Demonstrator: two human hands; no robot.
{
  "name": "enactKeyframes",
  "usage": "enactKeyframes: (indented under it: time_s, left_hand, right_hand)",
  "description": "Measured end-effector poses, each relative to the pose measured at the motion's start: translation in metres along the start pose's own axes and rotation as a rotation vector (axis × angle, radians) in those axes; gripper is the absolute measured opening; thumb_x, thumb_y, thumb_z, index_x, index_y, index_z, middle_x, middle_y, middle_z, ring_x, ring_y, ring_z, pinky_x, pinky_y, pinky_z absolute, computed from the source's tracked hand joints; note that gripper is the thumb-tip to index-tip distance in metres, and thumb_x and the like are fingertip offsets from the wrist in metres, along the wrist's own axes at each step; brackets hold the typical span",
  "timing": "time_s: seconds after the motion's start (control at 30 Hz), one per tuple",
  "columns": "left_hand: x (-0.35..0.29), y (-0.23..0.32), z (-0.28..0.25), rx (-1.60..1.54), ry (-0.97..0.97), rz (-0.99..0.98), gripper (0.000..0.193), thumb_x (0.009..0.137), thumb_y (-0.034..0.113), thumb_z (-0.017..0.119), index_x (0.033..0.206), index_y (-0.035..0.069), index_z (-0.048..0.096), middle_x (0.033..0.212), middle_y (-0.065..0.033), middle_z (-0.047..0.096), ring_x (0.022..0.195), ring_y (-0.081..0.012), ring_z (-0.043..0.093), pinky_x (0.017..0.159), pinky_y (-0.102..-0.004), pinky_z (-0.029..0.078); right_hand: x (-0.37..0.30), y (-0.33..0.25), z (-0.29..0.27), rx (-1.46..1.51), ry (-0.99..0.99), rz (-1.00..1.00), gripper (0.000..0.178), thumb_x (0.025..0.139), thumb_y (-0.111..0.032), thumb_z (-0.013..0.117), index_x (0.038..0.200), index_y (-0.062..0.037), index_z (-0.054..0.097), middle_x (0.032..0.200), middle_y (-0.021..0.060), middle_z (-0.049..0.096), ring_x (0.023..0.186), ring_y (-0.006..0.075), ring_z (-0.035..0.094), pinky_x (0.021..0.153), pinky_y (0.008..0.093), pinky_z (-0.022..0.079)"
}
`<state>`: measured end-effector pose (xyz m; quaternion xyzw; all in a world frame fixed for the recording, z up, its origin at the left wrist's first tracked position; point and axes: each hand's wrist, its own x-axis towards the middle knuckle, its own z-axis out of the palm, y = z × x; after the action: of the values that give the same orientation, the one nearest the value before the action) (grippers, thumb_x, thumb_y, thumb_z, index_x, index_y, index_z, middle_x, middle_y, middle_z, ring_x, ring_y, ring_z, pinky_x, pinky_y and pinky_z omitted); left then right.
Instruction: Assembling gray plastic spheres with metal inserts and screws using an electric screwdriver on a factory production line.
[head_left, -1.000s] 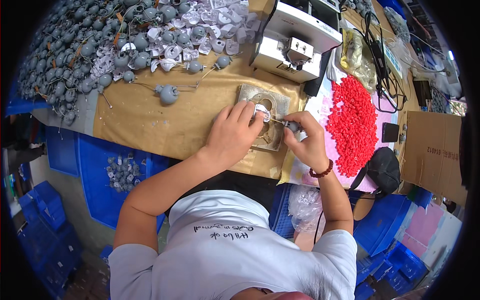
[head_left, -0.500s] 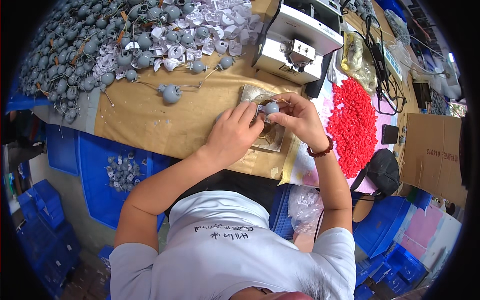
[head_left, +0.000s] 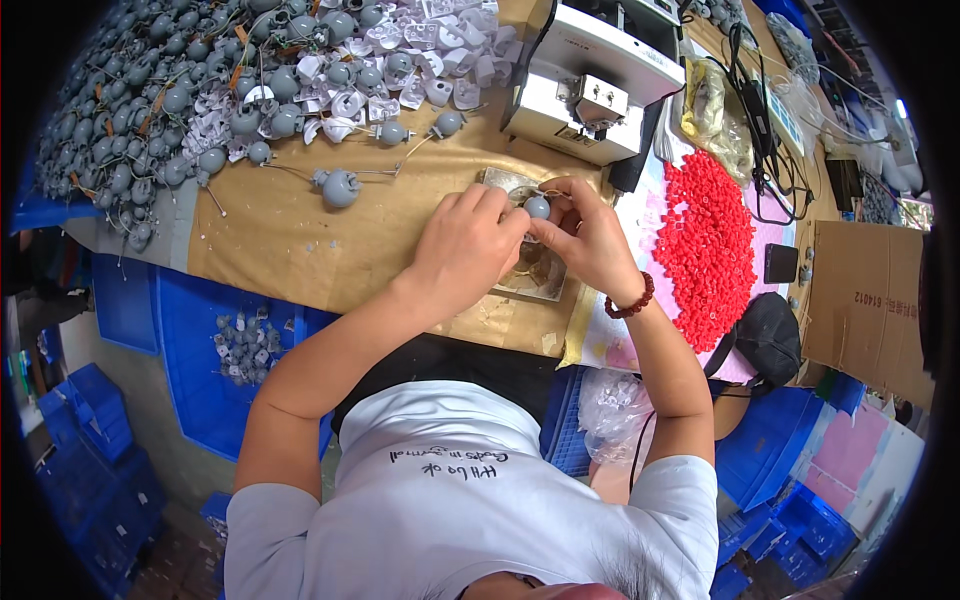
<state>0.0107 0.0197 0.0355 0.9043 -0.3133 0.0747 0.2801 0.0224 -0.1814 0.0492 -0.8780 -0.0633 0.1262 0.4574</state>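
Observation:
Above a square metal plate [head_left: 543, 285], both my hands meet around a small grey ball-shaped part [head_left: 537, 207]. The fingers of my right hand [head_left: 592, 240] pinch the ball, and a thin wire loops out by the fingertips. My left hand [head_left: 468, 245] is closed just to its left, fingertips almost touching the ball. Whatever those left fingers grip is hidden behind them. Left of my hands, a larger grey ball part [head_left: 340, 188] with a wire lies on the brown table covering [head_left: 300, 240].
Heaped grey ball parts [head_left: 120, 120] and white plastic pieces [head_left: 430, 50] fill the far left. A white machine [head_left: 590, 90] stands beyond the plate. Red pieces [head_left: 705, 250] are piled to the right, near a black cap [head_left: 768, 340]. A blue bin [head_left: 205, 400] sits below the table's front edge.
The grey ball has shifted slightly left and down, and my left fingertips have closed in nearer to it. My right fingers have bent more around it.

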Motion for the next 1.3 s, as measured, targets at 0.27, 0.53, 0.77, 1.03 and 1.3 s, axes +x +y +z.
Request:
enactKeyframes:
  time_s: [0.27, 0.53, 0.77, 1.03, 1.3]
  left_hand:
    - [0.015, 0.007, -0.002, -0.088, 0.054, -0.078, 0.045, 0.077, 0.010, 0.075, 0.119, 0.007, 0.059, 0.104, -0.0092, 0.061, 0.103, -0.0301, 0.059, 0.086, -0.0430, 0.049]
    - [0.018, 0.006, 0.001, -0.027, -0.026, -0.070, 0.037, 0.076, 0.009, 0.075, 0.111, 0.008, 0.064, 0.101, -0.0073, 0.061, 0.100, -0.0285, 0.059, 0.084, -0.0413, 0.049]
    - [0.018, 0.005, 0.006, -0.059, 0.014, -0.051, 0.034, 0.076, 0.009, 0.075, 0.108, 0.007, 0.065, 0.097, -0.0072, 0.061, 0.096, -0.0281, 0.059, 0.081, -0.0405, 0.050]
    - [0.015, 0.006, 0.007, -0.068, 0.048, -0.072, 0.034, 0.075, 0.009, 0.076, 0.107, 0.007, 0.066, 0.096, -0.0079, 0.061, 0.094, -0.0288, 0.059, 0.080, -0.0403, 0.051]
    - [0.017, 0.010, 0.003, -0.092, 0.038, -0.092, 0.034, 0.075, 0.009, 0.075, 0.108, 0.006, 0.065, 0.096, -0.0095, 0.061, 0.095, -0.0310, 0.058, 0.080, -0.0433, 0.050]
  right_hand:
    - [0.007, -0.002, -0.005, 0.003, -0.053, 0.024, 0.051, 0.083, -0.012, 0.078, 0.125, -0.0013, 0.052, 0.065, 0.0057, 0.057, 0.058, 0.0168, 0.055, 0.056, 0.0338, 0.044]
    - [0.007, 0.015, -0.009, 0.173, 0.116, -0.143, 0.052, 0.088, -0.010, 0.073, 0.134, -0.0031, 0.052, 0.077, 0.0056, 0.061, 0.064, 0.0145, 0.058, 0.061, 0.0302, 0.048]
    - [0.080, 0.088, -0.074, -0.195, 0.830, -0.196, 0.060, 0.095, -0.022, 0.068, 0.141, 0.0077, 0.044, 0.116, 0.0222, 0.065, 0.100, 0.0306, 0.066, 0.088, 0.0388, 0.053]
    - [0.080, 0.052, -0.080, 0.320, 0.875, -0.219, 0.053, 0.085, -0.012, 0.077, 0.128, 0.0094, 0.053, 0.100, 0.0155, 0.069, 0.089, 0.0172, 0.067, 0.078, 0.0274, 0.054]
    - [0.055, -0.070, -0.087, 0.470, 0.636, -0.760, 0.061, 0.092, 0.008, 0.062, 0.144, 0.0045, 0.031, 0.083, 0.0122, 0.067, 0.069, 0.0211, 0.067, 0.072, 0.0388, 0.057]
